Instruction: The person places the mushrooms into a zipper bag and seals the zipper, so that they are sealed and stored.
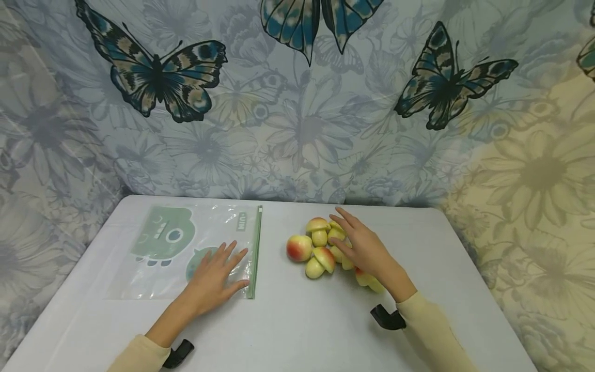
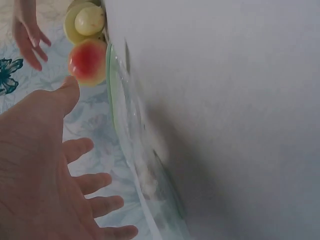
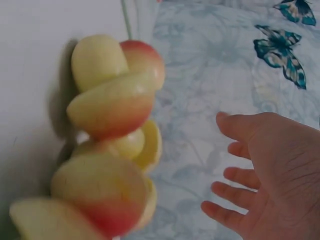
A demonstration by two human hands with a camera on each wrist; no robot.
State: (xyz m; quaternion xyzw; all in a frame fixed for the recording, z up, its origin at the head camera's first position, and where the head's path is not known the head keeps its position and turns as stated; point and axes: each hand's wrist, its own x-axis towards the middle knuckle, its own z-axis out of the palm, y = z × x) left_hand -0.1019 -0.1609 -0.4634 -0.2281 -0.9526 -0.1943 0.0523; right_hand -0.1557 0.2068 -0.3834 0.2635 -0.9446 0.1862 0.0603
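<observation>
My left hand (image 1: pixel 213 284) hovers over a clear zip bag (image 1: pixel 181 281) with green cartoon prints, its fingers spread and straight. In the left wrist view the same hand (image 2: pixel 42 160) is raised off the bag (image 2: pixel 132 125), holding nothing. My right hand (image 1: pixel 369 250) reaches over a cluster of toy mushrooms (image 1: pixel 324 260) in yellow and red, partly hiding those beneath it. The right wrist view shows this hand (image 3: pixel 280 170) with extended fingers, apart from the mushrooms (image 3: pixel 107 110).
A white table (image 1: pixel 297 330) carries the bag on the left and the mushrooms right of centre. The bag's green zip strip (image 1: pixel 255 253) faces the mushrooms. Behind the table hangs a butterfly-patterned cloth (image 1: pixel 307 129). Black bands (image 1: pixel 388 316) show at both wrists.
</observation>
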